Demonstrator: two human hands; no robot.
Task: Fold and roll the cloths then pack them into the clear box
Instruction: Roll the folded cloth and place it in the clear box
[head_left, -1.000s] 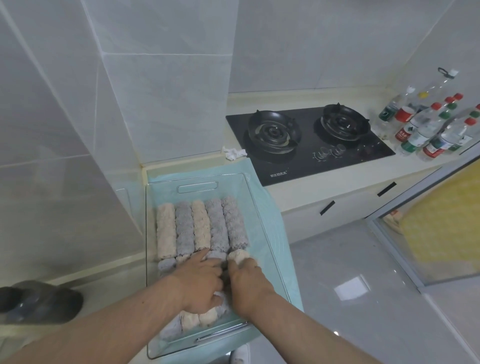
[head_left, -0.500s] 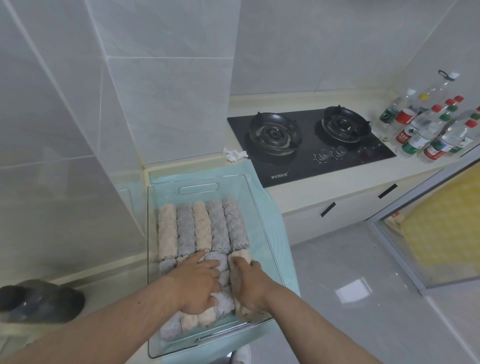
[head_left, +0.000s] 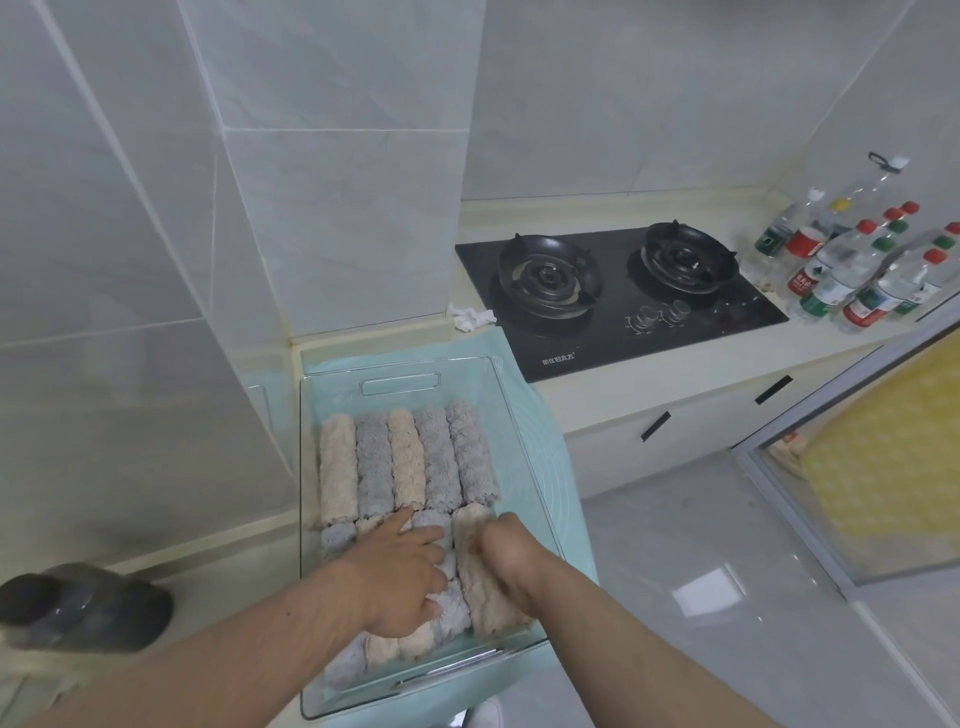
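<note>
In the box (head_left: 400, 385), lower centre, the beige roll (head_left: 485, 597) has sunk beside the right wall. The left hand (head_left: 400, 577), flat, should hold back the grey rolls (head_left: 449, 610). The right hand (head_left: 511, 556), curled on the roll, should press evenly.

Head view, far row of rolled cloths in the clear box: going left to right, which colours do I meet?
first beige roll → first grey roll → second beige roll → second grey roll → third grey roll
</note>
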